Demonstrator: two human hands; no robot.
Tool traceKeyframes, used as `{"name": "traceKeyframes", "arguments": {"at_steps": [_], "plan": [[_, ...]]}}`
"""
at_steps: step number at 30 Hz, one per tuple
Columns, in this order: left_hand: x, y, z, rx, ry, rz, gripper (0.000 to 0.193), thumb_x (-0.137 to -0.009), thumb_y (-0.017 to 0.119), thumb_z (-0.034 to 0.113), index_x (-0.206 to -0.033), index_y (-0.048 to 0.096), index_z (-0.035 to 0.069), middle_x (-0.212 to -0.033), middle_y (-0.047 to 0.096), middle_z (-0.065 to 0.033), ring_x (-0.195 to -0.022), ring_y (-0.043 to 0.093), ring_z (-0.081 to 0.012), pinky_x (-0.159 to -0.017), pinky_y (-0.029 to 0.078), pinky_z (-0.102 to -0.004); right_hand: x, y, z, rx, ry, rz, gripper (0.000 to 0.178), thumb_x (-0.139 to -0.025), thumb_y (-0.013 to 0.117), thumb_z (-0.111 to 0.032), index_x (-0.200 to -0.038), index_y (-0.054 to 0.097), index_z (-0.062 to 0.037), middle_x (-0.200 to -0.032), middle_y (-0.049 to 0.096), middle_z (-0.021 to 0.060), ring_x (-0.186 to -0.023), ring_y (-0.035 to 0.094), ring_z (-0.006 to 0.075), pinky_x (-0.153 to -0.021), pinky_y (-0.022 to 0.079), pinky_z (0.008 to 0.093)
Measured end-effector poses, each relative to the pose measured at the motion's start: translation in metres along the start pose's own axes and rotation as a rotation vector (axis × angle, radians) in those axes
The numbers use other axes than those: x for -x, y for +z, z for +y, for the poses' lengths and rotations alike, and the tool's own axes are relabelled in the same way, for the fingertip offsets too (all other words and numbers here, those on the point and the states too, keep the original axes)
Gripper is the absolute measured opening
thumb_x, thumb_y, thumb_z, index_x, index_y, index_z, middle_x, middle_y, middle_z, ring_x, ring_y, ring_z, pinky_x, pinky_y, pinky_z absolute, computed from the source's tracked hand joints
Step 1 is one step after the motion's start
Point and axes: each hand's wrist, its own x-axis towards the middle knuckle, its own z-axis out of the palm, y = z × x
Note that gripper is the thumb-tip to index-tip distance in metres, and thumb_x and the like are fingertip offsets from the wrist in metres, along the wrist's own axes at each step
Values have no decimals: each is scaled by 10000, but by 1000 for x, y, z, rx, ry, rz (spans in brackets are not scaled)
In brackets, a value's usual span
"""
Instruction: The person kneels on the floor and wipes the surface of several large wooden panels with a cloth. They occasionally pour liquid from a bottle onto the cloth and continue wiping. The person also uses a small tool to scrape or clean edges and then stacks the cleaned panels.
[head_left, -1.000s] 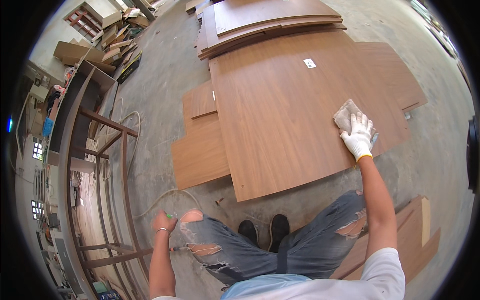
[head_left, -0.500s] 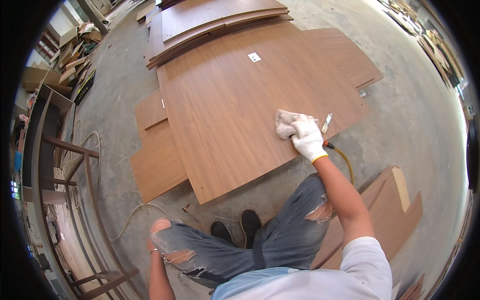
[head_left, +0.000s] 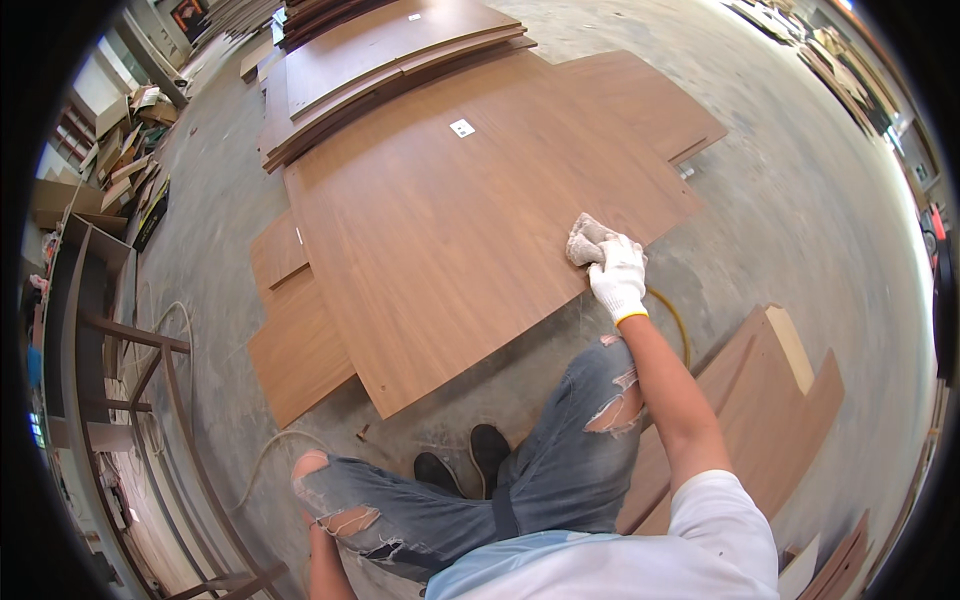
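My right hand (head_left: 619, 270), in a white knitted glove with a yellow cuff edge, is closed on a crumpled beige rag (head_left: 586, 239). It presses the rag onto a large wood-grain board (head_left: 450, 230), close to the edge nearest me and toward the right. A small white label (head_left: 461, 128) sits on the board's far half. My left forearm (head_left: 326, 562) comes up from the lower edge to my left knee; the hand there is mostly hidden, so its fingers do not show.
More boards (head_left: 400, 50) are stacked beyond. Smaller panels (head_left: 305, 345) stick out at left, and others (head_left: 760, 400) lie at right. A yellow hose (head_left: 683, 325) curves beside my right forearm. A brown metal frame (head_left: 175, 420) stands at left. A pale hose (head_left: 270, 440) lies on the concrete floor.
My right hand and the rag have moved right across the board. The small knife-like tool and the hose's end fitting are now out of sight around my glove. The whole view has shifted slightly.
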Motion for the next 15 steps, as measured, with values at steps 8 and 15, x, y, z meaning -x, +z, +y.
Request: {"name": "traceKeyframes", "arguments": {"at_steps": [8, 15], "plan": [[6, 0, 0, 16, 12, 3, 323, -903, 677, 158, -1194, 633, 25, -1126, 721, -206, -1031, 699, -331, -912, 528, -444, 4, 0, -2, -86, -222, -22, 342, -742, 701, -201, -1061, 709, -78, -1284, 656, 146, -1284, 523, 340, -1142, 345, 473], [10, 0, -3, 29, 13, 11, 319, -910, 666, 134, -1206, 633, 20, -1134, 719, -201, -1039, 696, -319, -919, 526, -438, 7, -8, -2, -142, -242, -46, 367, -747, 713, -164, -1107, 713, -95, -1330, 642, 143, -1322, 514, 328, -1184, 328, 479]]}}
